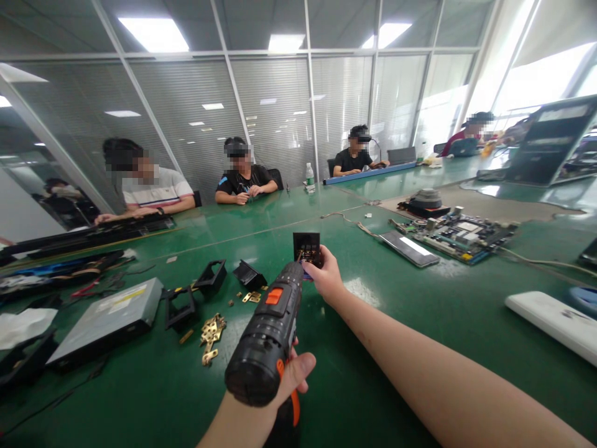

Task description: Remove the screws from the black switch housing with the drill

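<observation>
My left hand (pixel 293 376) is closed round the handle of a black and orange cordless drill (pixel 265 336). The drill points away from me, its front end close to a small black square part (pixel 306 241). My right hand (pixel 329 277) grips that part upright between thumb and fingers; brass-coloured pieces show inside it. Whether the bit touches a screw is hidden by the drill. Left of the drill lie brass-coloured metal pieces (pixel 212 336) in a small pile. Behind them are black plastic frames (pixel 211 275) and another black plastic part (pixel 249 275).
A grey optical drive (pixel 109 317) sits on the green table (pixel 373 330) at left. Farther right are a flat grey module with a cable (pixel 409 249), a circuit board (pixel 466 233) and a white bar-shaped object (pixel 555 323). Several people sit across the table, near a water bottle (pixel 309 177).
</observation>
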Tool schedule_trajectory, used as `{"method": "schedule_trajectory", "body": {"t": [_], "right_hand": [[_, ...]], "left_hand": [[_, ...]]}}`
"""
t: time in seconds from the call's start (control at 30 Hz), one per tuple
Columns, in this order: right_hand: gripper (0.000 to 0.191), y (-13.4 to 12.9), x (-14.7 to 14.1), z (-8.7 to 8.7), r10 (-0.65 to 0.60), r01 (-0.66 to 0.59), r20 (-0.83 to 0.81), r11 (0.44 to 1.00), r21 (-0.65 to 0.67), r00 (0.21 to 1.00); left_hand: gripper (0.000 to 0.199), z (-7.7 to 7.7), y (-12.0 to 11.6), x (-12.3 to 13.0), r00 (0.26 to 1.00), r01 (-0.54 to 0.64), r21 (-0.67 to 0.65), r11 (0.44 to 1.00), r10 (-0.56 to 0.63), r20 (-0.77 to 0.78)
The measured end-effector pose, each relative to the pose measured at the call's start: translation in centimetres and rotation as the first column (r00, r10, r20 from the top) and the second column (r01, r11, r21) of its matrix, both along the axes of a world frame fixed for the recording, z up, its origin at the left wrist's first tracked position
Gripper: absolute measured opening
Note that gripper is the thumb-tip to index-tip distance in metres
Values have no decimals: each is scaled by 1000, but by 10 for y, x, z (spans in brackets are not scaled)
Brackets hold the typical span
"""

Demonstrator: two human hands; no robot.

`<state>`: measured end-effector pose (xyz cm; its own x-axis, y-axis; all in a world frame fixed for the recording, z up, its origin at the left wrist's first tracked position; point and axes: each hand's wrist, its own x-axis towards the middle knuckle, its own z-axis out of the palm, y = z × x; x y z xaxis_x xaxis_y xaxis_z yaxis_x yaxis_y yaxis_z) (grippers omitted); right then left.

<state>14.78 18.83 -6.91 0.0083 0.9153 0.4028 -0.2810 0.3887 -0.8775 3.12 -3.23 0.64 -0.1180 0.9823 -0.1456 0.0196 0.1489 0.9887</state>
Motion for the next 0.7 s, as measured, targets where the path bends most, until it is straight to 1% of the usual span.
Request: {"method": "schedule_trajectory", "body": {"t": [0.07, 0.27, 0.43, 0.53, 0.6, 0.67, 0.7], "right_hand": [[34, 1, 0, -1, -9, 9, 7, 1000, -4, 1000], [32, 1, 0, 0, -6, 6, 3, 1000, -2, 1000], [33, 0, 0, 3, 2, -2, -15, 1000, -2, 1000], [33, 0, 1, 2, 7, -7, -15, 1000, 2, 1000], [33, 1, 1, 0, 14, -14, -21, 1000, 8, 1000], [33, 2, 1, -2, 16, -15, -20, 1000, 12, 1000], [32, 2, 1, -2, 14, -14, -17, 1000, 12, 1000]], "left_hand": [[49, 1, -1, 0, 1000, 2, -2, 1000, -2, -5], [45, -3, -1, -3, 999, 18, 7, 1000, -18, -38], [48, 0, -2, 0, 999, 8, 14, 1000, -7, -40], [46, -3, 0, -1, 999, 10, 32, 999, -9, -36], [48, -9, 3, -4, 999, 0, 30, 1000, 1, -37], [59, -14, 6, -6, 999, 8, 0, 1000, -8, -35], [61, -15, 6, -6, 1000, 13, -3, 1000, -13, -25]]}}
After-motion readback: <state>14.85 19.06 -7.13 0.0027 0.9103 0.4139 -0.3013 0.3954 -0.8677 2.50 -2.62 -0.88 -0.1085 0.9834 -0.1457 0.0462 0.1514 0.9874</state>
